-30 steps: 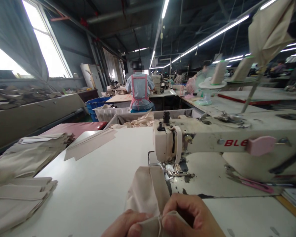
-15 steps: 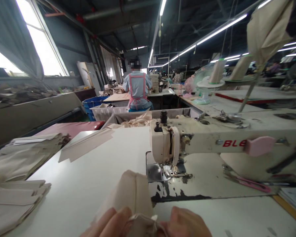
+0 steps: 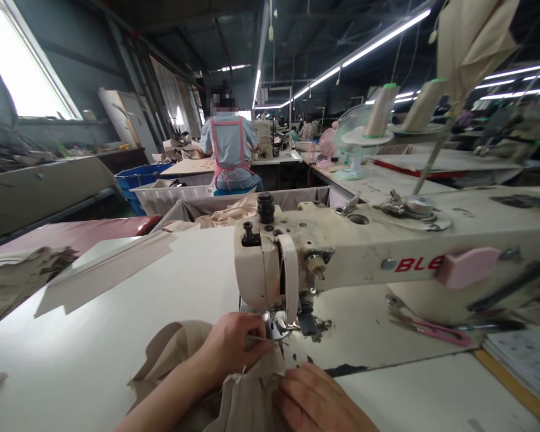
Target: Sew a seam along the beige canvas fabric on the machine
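Left hand (image 3: 238, 345) pinching the beige cloth (image 3: 252, 403), presser foot (image 3: 291, 326) just beyond its fingertips! Right hand (image 3: 312, 393) lies on the cloth, thumb hidden, so no telling whether it grips. Danger here: bunched folds between the hands could snag under that foot, and fingertips this near risk a nip. Main length runs from wearer toward the foot, narrow end forward; a loose fold sprawls left of the left hand.

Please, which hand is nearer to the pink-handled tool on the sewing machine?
Right. The right hand is on fabric, left of the pink-handled tool; the left hand is farther left, near the presser foot.
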Tool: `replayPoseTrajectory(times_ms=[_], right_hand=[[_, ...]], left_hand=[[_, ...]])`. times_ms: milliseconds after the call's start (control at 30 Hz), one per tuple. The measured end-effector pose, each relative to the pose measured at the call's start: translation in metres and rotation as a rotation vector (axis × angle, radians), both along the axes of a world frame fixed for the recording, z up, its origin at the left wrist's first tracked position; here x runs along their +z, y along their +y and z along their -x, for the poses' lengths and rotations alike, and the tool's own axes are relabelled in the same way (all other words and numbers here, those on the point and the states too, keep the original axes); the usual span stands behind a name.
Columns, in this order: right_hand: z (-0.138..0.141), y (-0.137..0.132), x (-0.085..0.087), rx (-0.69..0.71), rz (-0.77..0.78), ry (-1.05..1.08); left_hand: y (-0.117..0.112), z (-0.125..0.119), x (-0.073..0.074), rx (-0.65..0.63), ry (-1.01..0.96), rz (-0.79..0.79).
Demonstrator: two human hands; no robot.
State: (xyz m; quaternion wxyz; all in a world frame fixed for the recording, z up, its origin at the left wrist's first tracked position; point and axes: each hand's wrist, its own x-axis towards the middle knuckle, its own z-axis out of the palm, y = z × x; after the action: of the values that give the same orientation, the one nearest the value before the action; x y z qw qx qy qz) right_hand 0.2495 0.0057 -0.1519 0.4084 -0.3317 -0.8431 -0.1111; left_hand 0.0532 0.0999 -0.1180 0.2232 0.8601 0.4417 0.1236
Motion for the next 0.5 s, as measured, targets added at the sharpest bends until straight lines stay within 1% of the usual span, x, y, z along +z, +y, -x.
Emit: replayPoseTrajectory(times_ms=[133, 200, 267, 400, 500], right_hand=[[0.000, 0.010, 0.007, 0.058, -0.021, -0.041], [0.000, 0.015, 0.010, 0.069, -0.058, -0.048], [0.000, 0.022, 0.013, 0.075, -0.099, -0.049], [-0.001, 0.032, 0.015, 0.086, -0.066, -0.054], [-0.001, 0.033, 0.012, 0.097, -0.010, -0.052]], left_hand=[[-0.002, -0.001, 0.013, 0.120, 0.024, 0.019], [0.002, -0.006, 0.018, 0.177, 0.062, 0.010], [0.009, -0.011, 0.020, 0.205, 0.101, -0.003], [0.022, -0.016, 0.023, 0.177, 0.147, -0.005], [0.027, -0.016, 0.023, 0.141, 0.131, 0.015]])
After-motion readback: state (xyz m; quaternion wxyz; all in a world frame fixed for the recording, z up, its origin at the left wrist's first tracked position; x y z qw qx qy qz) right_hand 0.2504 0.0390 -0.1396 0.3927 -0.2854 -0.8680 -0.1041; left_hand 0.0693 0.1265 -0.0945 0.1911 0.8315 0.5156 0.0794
